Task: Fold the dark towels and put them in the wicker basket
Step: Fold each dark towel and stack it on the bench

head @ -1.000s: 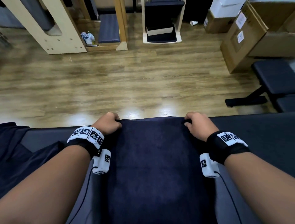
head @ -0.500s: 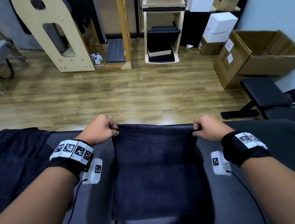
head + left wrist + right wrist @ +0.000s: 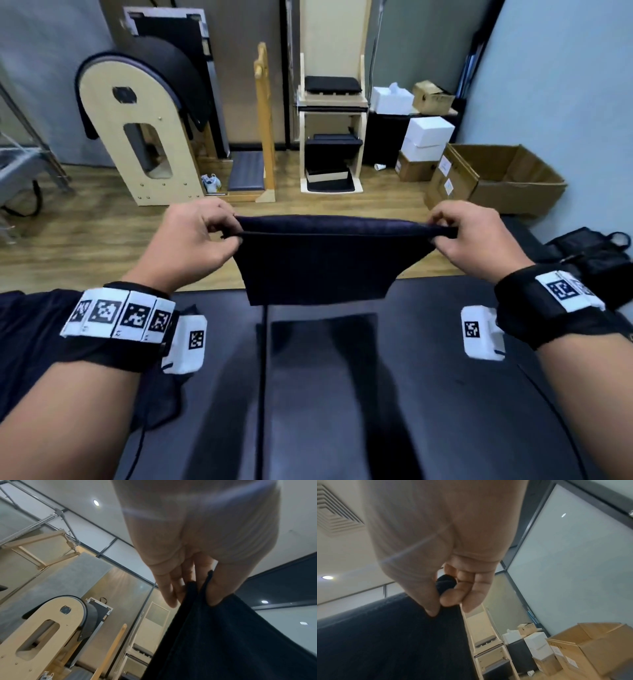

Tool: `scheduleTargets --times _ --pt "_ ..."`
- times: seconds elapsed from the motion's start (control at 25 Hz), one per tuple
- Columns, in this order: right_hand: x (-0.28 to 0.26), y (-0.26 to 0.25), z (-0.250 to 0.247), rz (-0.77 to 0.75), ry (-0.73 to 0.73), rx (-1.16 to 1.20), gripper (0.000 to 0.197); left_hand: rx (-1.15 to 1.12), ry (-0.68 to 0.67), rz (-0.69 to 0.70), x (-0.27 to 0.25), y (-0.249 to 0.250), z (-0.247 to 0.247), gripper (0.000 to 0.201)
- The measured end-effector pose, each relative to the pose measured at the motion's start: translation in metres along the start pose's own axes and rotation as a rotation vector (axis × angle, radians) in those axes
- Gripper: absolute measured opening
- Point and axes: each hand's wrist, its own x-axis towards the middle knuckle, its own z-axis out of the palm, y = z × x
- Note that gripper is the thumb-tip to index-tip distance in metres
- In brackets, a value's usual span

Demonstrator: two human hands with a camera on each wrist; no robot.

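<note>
A folded dark towel (image 3: 315, 263) hangs in the air above the far edge of the black padded table (image 3: 428, 394). My left hand (image 3: 198, 236) pinches its top left corner, and my right hand (image 3: 469, 236) pinches its top right corner. The top edge is stretched level between them. In the left wrist view the thumb and fingers (image 3: 171, 588) clamp the towel (image 3: 231, 642). The right wrist view shows curled fingers (image 3: 452, 596) gripping the towel (image 3: 385, 642) corner. More dark towel cloth (image 3: 27, 329) lies heaped at the table's left. No wicker basket is in view.
A black bag (image 3: 589, 253) sits by the table's right end. Beyond the table lies wooden floor with a wooden arch barrel (image 3: 150, 137), a wooden chair unit (image 3: 330, 137), white boxes (image 3: 424, 140) and an open cardboard box (image 3: 496, 178).
Both hands have lifted the towel off the table by its far corners; it now hangs clear of the surface. The head view has tilted up toward the room.
</note>
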Motion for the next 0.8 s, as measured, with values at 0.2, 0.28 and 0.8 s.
scheduleTargets --times 0.2,0.28,0.8 --pt "-0.111 0.02 0.039 0.03 -0.122 -0.047 0.021 -0.034 -0.188 -0.124 -0.115 0.01 0.037 0.029" --pt "-0.165 0.036 0.073 0.118 -0.268 -0.038 0.022 0.002 -0.29 -0.16 -0.18 0.004 0.071 0.036" --pt "-0.308 0.064 0.099 0.262 -0.887 0.12 0.011 0.062 -0.742 -0.618 -0.346 0.053 0.107 0.015"
